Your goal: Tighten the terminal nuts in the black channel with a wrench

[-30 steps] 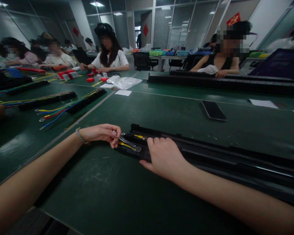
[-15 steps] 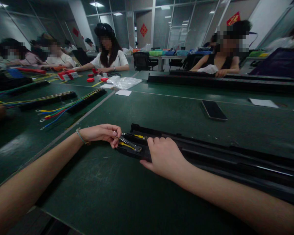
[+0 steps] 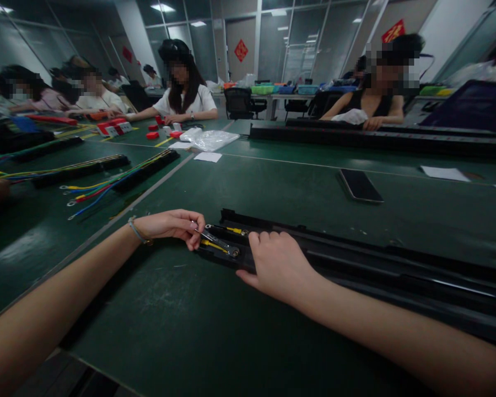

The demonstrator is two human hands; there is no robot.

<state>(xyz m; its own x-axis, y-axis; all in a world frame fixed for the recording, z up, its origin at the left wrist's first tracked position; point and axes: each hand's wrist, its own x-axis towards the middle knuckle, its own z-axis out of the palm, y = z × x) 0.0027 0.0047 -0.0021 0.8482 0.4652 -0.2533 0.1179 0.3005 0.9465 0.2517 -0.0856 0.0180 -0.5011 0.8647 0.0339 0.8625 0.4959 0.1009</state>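
Between the fingers of my left hand [image 3: 181, 227] is a small metal wrench [image 3: 218, 241], its far end over a fastener inside a long black channel [image 3: 355, 253]. My right hand [image 3: 279, 264] is wrapped over the channel near its left end, thumb on the near side and fingers across the top. A yellow-sleeved wire end [image 3: 213, 246] lies beside the wrench. Behind it runs a second yellow-sleeved lead [image 3: 233, 230] with a ring terminal. The channel extends off to the right, partly hidden by my right hand and forearm.
A phone [image 3: 361, 186] lies beyond the channel. Black strips with coloured wires [image 3: 103, 187] are to the left. Clear plastic bags [image 3: 214, 140] and red and white blocks [image 3: 113, 128] sit farther back. Co-workers sit across the table [image 3: 157, 331]; a longer black channel [image 3: 367, 140] lies before one.
Almost nothing differs. Both hands, the wrench and the channel keep their places, with only a very slight shift of the camera view.
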